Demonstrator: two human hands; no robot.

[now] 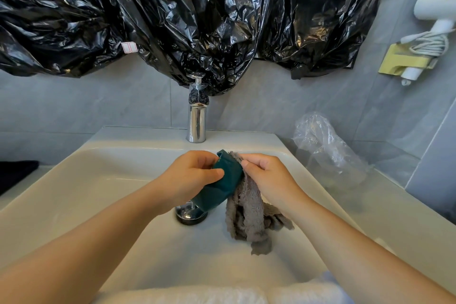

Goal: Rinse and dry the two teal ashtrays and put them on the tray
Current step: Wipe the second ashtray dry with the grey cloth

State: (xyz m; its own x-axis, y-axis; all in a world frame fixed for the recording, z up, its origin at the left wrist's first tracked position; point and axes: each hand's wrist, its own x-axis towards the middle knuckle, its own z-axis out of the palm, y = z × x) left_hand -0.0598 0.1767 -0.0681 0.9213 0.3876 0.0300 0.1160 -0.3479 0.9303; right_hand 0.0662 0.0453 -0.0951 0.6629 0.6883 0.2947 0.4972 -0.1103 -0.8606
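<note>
- The left hand (190,175) grips a teal ashtray (220,184) over the white sink (74,180); the thumb lies curled across its outer face and the fingers wrap round the far side.
- The ashtray is held tilted on edge, rim toward the right, its lower end just above the chrome drain (191,215).
- The right hand (267,175) pinches a grey cloth (249,212) against the ashtray's rim — fingers curled, cloth bunched at the upper edge of the dish.
- The rest of the cloth hangs down from that hand in loose folds, and its lowest end seems to touch the basin floor, though the angle makes that hard to judge.
- A chrome faucet (197,121) stands upright at the back of the sink, directly behind the hands.
- Black plastic sheeting (172,12) hangs crumpled across the wall above the faucet, its lowest fold drooping to the faucet's top.
- To the right of the sink, a clear plastic bag (325,145) lies on the counter by the grey tiled wall.
- A white hair dryer (434,7) sits in a wall holder at the upper right, its cord coiled beneath it.
- A white towel (197,295) lies along the near edge of the sink — only one ashtray shows in this view.
</note>
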